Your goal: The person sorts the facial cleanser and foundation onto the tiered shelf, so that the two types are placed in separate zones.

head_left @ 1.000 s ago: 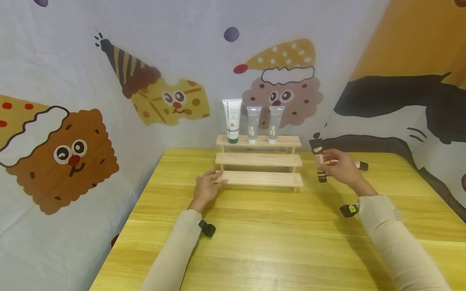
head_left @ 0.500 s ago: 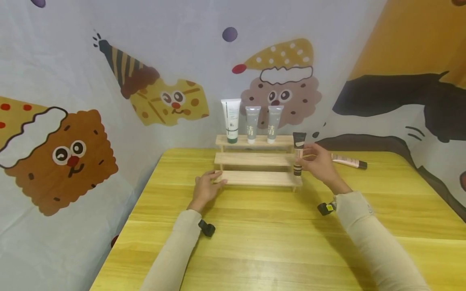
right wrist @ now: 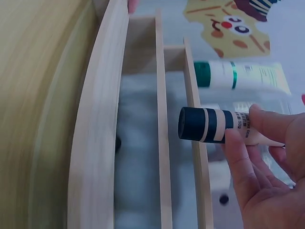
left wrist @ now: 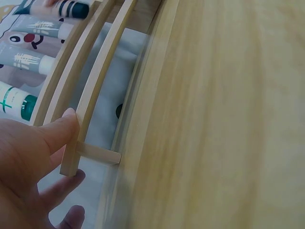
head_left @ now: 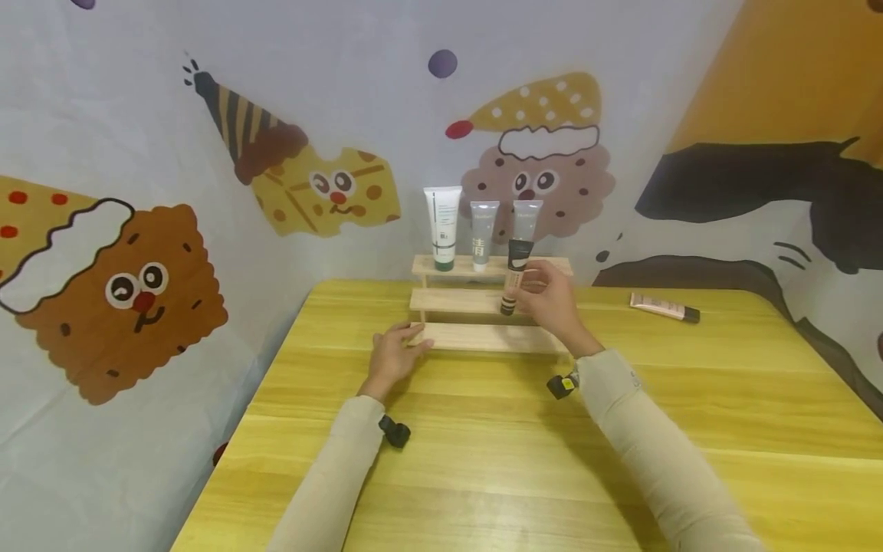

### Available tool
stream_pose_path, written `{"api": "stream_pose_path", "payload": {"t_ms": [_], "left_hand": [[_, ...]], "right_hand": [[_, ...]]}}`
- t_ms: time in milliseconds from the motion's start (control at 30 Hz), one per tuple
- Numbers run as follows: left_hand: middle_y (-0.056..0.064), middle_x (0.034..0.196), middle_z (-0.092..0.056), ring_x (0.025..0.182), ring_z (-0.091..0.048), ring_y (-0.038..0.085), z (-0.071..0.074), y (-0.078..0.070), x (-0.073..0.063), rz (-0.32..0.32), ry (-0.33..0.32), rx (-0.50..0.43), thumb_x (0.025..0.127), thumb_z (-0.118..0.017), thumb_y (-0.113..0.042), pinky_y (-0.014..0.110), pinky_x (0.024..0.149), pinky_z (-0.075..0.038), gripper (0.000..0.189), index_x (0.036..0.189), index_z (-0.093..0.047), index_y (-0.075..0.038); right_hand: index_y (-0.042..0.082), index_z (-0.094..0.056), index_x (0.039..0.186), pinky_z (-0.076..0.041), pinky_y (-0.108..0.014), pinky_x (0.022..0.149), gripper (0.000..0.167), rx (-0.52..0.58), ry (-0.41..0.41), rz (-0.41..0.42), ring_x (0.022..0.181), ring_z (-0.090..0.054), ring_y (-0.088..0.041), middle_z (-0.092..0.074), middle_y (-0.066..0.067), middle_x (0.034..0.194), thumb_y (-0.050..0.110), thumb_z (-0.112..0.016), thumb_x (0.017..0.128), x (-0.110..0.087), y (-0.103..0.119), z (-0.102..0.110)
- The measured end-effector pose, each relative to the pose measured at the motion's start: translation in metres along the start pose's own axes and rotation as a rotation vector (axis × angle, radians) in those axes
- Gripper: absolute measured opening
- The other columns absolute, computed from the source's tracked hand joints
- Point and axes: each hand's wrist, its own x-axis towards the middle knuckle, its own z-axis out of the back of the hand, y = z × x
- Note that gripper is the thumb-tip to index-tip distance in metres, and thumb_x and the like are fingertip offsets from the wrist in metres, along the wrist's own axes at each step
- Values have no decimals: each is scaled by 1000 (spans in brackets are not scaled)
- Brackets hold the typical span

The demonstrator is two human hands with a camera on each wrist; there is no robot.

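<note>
A three-tier wooden display stand stands near the back of the table. My left hand pinches the left end of its lowest tier, thumb on one side and a finger on the other, as the left wrist view shows. With thumb and fingers, my right hand holds a pink-and-black squeeze tube nearly upright, black cap down, in front of the middle tier. On the top tier stand a white tube with a green cap and two grey tubes, one in plain sight, the other partly covered by the held tube.
Another pink tube with a dark cap lies flat on the yellow wood-grain table, right of the stand. Behind the table hangs a cloth backdrop with cartoon prints.
My right hand has carried the pink-and-black tube leftward from beside the stand to in front of the middle tier, uncovering the lying pink tube. My left hand has stayed on the stand.
</note>
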Motion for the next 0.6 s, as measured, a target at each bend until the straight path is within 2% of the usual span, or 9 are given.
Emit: {"api": "stream_pose_path", "payload": {"t_ms": [67, 200, 300, 600], "left_hand": [[9, 149, -49, 131, -40, 42, 0, 0, 0, 5, 0, 3, 91, -71, -41, 57, 103, -39, 46, 133, -65, -23], [9, 149, -49, 129, -41, 40, 0, 0, 1, 9, -2, 10, 90, -71, -41, 55, 101, -41, 46, 133, -65, -23], [8, 149, -49, 129, -41, 40, 0, 1, 1, 14, 0, 11, 91, -71, -42, 54, 101, -41, 46, 133, -65, -23], [9, 149, -49, 129, -41, 40, -2, 2, 2, 7, -1, 0, 90, -71, -42, 55, 102, -40, 47, 132, -65, -23]], "right_hand": [[-2, -58, 125, -59, -51, 68, 47, 26, -3, -5, 100, -68, -41, -65, -26, 113, 3, -80, 83, 4, 3, -11], [0, -58, 126, -60, -41, 66, 50, 35, -3, 5, 101, -68, -41, -66, -25, 113, 3, -81, 82, 12, 3, -31], [1, -58, 128, -60, -39, 68, 50, 55, 12, -4, 102, -67, -40, -65, -24, 113, 2, -79, 83, 16, 2, -44], [-2, -59, 126, -60, -35, 71, 48, 68, 26, 29, 103, -67, -41, -64, -27, 114, -1, -79, 82, 22, 2, -66]]}}
